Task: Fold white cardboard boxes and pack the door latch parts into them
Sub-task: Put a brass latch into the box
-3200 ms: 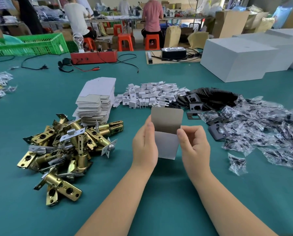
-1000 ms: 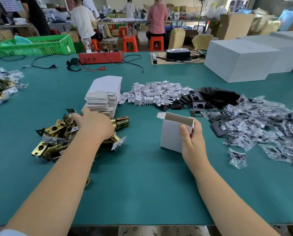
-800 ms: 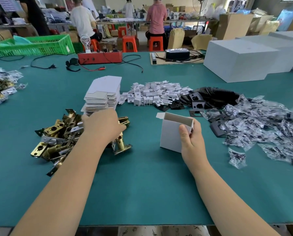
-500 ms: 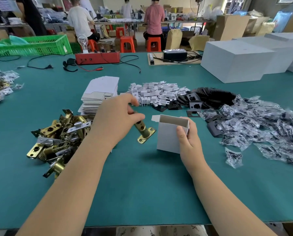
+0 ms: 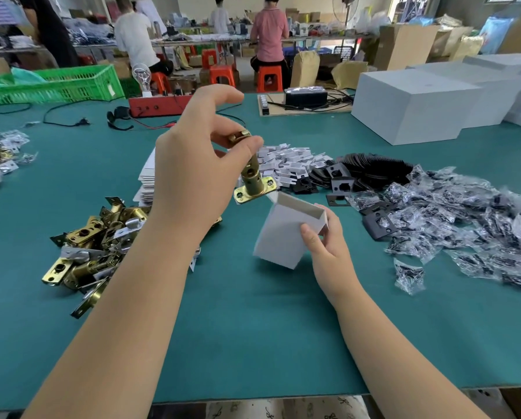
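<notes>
1. Two bare hands are being held over the teal table [image 5: 253,343]: the left hand [image 5: 192,176] is raised, its thumb and fingers pinching a brass latch [image 5: 250,173] that is being held upright, faceplate downward, just above and at 10 o'clock of the white box [image 5: 286,234].
2. The right hand [image 5: 328,246] is gripping the box by its right wall, thumb on the front face; the box is being tilted, open mouth upward, its lower corner near the mat.
3. Open mat is lying from the box toward 6 o'clock, as far as the table's near edge.
4. Room is being bounded at 9 o'clock by the heaped brass latches [image 5: 92,246], and at 3 o'clock by crinkled clear bags of black parts [image 5: 480,225].
5. At 12 o'clock, flat card blanks [image 5: 147,179], small white folded pieces [image 5: 289,161] and matte black plates [image 5: 371,170] are lying in a row.
6. Large smooth white cartons [image 5: 413,104] are standing at 2 o'clock.
</notes>
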A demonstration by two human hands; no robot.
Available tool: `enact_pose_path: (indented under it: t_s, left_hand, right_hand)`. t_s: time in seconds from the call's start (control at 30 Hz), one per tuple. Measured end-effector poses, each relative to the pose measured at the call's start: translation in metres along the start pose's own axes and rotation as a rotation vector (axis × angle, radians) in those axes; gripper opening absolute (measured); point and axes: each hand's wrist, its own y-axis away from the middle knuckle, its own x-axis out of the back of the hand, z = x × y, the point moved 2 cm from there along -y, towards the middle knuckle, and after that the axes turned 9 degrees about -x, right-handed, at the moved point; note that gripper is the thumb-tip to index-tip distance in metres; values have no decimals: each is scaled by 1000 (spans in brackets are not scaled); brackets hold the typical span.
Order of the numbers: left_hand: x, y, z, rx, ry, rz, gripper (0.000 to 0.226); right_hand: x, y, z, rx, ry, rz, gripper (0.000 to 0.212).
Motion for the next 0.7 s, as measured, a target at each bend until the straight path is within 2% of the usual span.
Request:
enact_pose_path:
  t_s: [0.13, 0.3, 0.37, 0.47, 0.7]
  left_hand:
    - [0, -3, 2, -11, 123, 6, 37]
    - [-19, -1, 6, -67, 237, -122, 34]
    - [-30, 2, 6, -81, 270, -177, 36]
    - [-43, 7, 2, -105, 238, -246, 35]
    - [-46, 15, -10, -85, 216, -264, 33]
  right_hand:
    - [-4, 2, 1, -10, 28, -29, 33]
    - [-5, 2, 1, -19, 16, -92, 40]
    - [-5, 2, 0, -9, 49, -97, 33]
    - [-5, 3, -3, 3, 79, -86, 11]
    - [-4, 1, -4, -34, 68, -91, 17]
